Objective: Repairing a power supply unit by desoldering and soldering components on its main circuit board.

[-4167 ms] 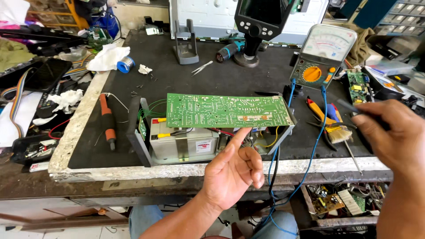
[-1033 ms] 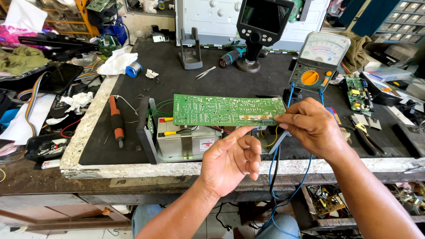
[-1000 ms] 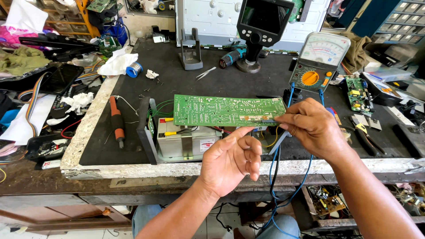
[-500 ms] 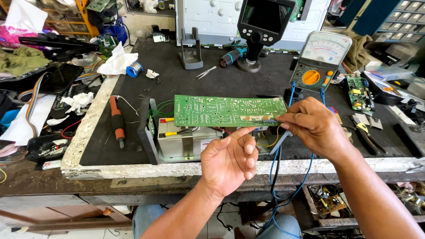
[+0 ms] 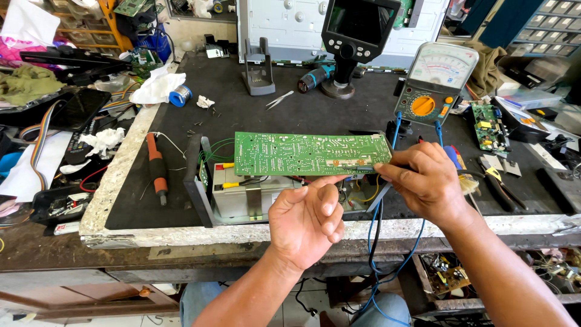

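Note:
A green circuit board [image 5: 302, 153] lies solder side up across an open grey metal case [image 5: 242, 197] on the black mat. My right hand [image 5: 426, 181] is at the board's right end, its fingers pinched on a thin dark test probe [image 5: 380, 195] that touches the board's front right corner. Blue leads [image 5: 396, 124] run from there up to an analog multimeter [image 5: 434, 82] with an orange dial. My left hand [image 5: 305, 221] hovers palm up just in front of the board, fingers loosely curled and holding nothing. Its index fingertip is near the board's front edge.
An orange-handled soldering iron [image 5: 156, 169] lies to the left of the case. At the back stand a digital microscope [image 5: 354, 36], a grey stand [image 5: 259, 66], tweezers [image 5: 278, 100] and a solder spool [image 5: 179, 95]. A small green board [image 5: 484, 126] and pliers [image 5: 493, 184] lie at the right.
My right hand came in from the far right to the board's right end and has stayed there. In the last second my left hand curled its fingers and shifted slightly right.

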